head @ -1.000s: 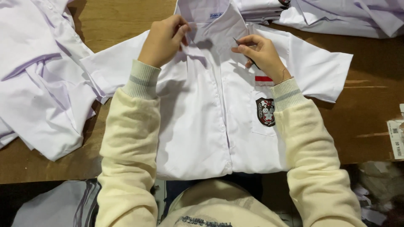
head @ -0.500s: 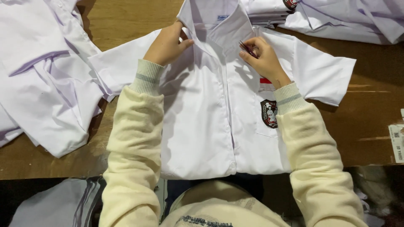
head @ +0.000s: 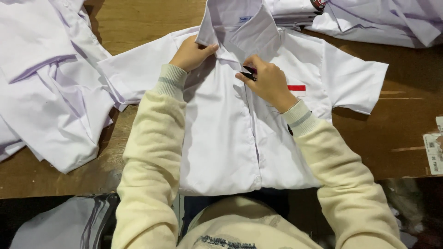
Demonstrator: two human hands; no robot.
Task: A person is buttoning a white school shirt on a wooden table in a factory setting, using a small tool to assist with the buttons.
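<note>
A white short-sleeved shirt [head: 230, 138] lies face up on the wooden table [head: 401, 138], collar at the far side. My left hand [head: 191, 53] pinches the left collar flap and front edge. Just below the collar, over the button placket, my right hand [head: 267, 83] grips a small dark tool [head: 248, 74], possibly snips. A red and white patch [head: 296, 87] shows beside my right hand. Cream sweater sleeves cover both my arms.
A heap of white shirts [head: 46, 83] fills the table's left side. More folded white shirts [head: 369, 18] lie along the far edge at the right. A paper tag [head: 434, 152] rests at the right edge. Grey fabric [head: 60, 226] hangs below the front edge.
My right hand has moved left from the right collar flap to the placket below the collar. My left hand stays at the collar. The view has shifted closer.
</note>
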